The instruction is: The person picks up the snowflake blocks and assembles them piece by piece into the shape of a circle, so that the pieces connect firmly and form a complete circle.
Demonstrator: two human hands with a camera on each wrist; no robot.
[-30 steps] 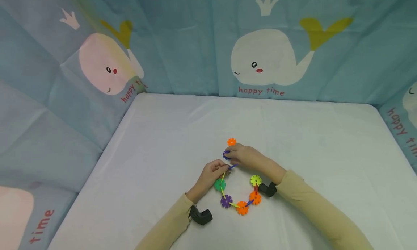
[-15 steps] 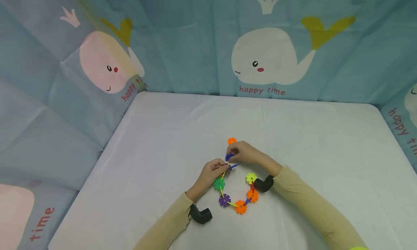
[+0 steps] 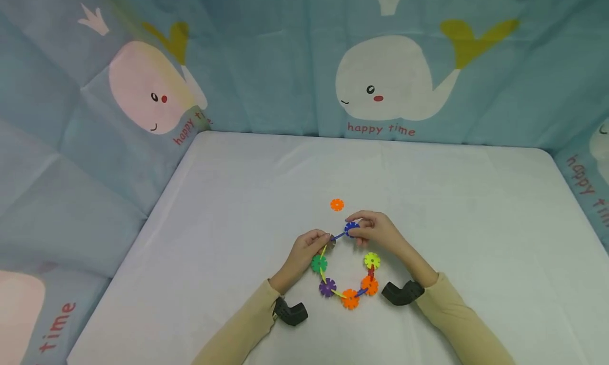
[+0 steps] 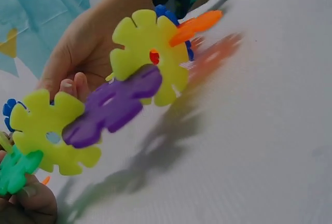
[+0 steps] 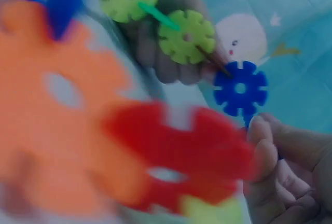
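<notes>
A curved chain of notched plastic snowflake discs lies between the hands, with purple [image 3: 327,288], green [image 3: 319,263], orange [image 3: 350,299] and yellow-green [image 3: 372,260] discs among them. My left hand [image 3: 301,254] pinches the chain's upper left end by a brown disc [image 3: 332,243], partly hidden by the fingers. From it a blue disc [image 3: 339,236], seen edge-on, points up to the right. My right hand [image 3: 383,233] pinches another blue disc [image 3: 352,229] at that edge-on disc's outer end. In the right wrist view the two blue discs [image 5: 240,88] appear to meet.
One loose orange disc [image 3: 337,204] lies on the white table [image 3: 247,195] beyond the hands. Black wrist cameras [image 3: 291,313] sit at both wrists, the right one close to the chain's right side. A blue whale-print curtain [image 3: 266,79] surrounds the table.
My right hand picked up the blue disc beside the chain and moved right, bringing it to the chain's blue end. The loose orange disc is now fully uncovered. My left hand keeps its grip.
</notes>
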